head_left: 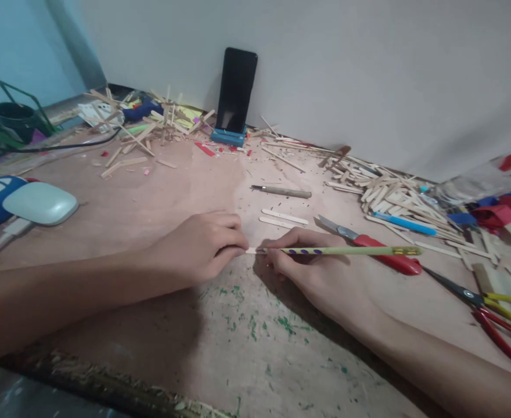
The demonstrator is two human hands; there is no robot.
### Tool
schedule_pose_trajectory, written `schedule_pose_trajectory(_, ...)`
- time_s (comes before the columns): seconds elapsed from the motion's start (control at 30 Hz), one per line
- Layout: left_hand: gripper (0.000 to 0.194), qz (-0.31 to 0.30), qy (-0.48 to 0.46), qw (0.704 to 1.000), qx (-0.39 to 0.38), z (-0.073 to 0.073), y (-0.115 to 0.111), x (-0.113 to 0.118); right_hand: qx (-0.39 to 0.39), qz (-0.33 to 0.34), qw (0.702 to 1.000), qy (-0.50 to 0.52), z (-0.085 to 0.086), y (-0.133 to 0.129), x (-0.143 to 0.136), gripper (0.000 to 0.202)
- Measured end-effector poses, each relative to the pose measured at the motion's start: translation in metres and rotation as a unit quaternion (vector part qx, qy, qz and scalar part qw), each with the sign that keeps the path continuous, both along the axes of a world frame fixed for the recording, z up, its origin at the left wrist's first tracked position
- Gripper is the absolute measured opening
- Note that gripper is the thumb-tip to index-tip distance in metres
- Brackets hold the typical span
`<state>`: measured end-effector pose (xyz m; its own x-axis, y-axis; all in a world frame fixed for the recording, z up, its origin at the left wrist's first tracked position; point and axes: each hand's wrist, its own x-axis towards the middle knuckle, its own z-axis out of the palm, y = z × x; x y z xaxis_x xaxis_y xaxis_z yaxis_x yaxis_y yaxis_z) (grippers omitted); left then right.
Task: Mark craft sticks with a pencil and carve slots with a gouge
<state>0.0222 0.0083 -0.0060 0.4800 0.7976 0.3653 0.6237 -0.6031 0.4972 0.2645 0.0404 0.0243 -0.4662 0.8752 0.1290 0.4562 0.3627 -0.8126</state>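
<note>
In the middle of the board, my left hand (214,241) pinches the end of a small wooden craft stick (251,251), of which only a short piece shows. My right hand (310,258) grips a light green pencil (355,251) with dark spots, held low and nearly level, its eraser end to the right. The pencil's tip is by the stick, close to my left fingertips; whether it touches is hard to tell. Two more craft sticks (284,219) lie just beyond my hands. Behind them rests a thin carving tool (281,191) with a wooden handle.
A red-handled knife (386,254) lies beside my right hand, and scissors (473,296) are farther right. A heap of craft sticks (395,197) fills the back right. A phone (237,90) stands in a blue holder at the wall. A pale mouse-shaped device (42,203) sits left.
</note>
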Motion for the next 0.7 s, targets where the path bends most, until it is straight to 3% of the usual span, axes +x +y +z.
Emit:
schedule_pose_trajectory(0.5,0.020,0.001,-0.013,1.000,0.001,0.0013,0.0002,0.0009,-0.008,-0.002,1.000,-0.009,0.0014,0.0009,0.0001,0.014)
schedule_pose_trajectory(0.7,0.022,0.039,-0.057,0.998,0.001,0.0065,0.0002,0.0006,-0.009,-0.017,1.000,-0.019,0.0030,0.0001,-0.0008,0.014)
